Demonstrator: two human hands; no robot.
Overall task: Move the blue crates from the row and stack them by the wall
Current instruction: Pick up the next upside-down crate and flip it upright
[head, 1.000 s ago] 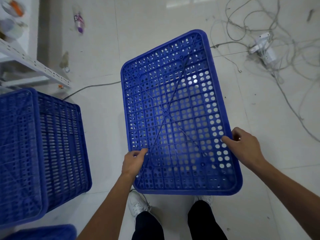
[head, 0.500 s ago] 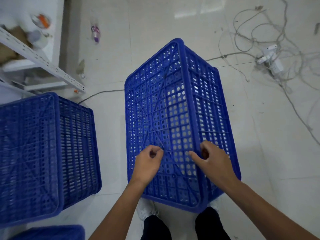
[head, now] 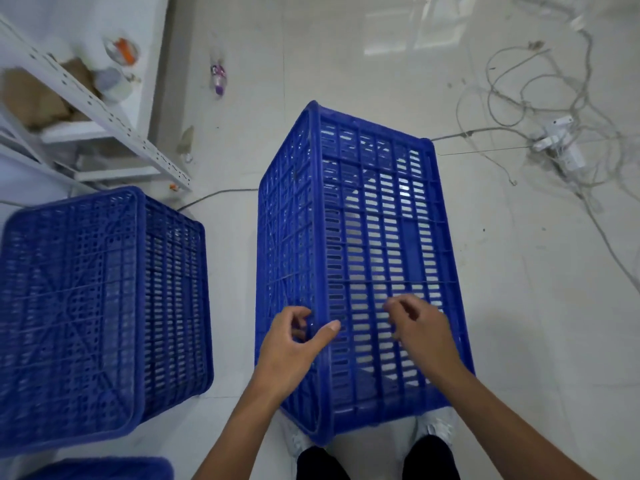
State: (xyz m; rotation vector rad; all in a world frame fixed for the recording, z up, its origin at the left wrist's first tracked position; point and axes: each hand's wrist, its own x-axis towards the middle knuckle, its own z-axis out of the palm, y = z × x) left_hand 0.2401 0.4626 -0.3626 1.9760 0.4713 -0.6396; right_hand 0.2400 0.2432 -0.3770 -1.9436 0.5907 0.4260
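Tiled floor (head: 519, 306), hands curled on tilted crate (head: 374, 237)

A white perforated metal shelf frame (head: 104, 112) slants across ten o'clock, with crumpled brown paper (head: 33, 100) and tape rolls (head: 121, 51) behind it. A small purple bottle (head: 219, 77) lies on the pale tiled floor (head: 519, 306) at eleven. Tangled grey cables (head: 519, 81) and a white power strip (head: 557, 140) sprawl at two o'clock.

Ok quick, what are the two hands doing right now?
Left hand: closed on the corner edge of the blue crate.
Right hand: fingers hooked into the crate's slatted side, holding it.
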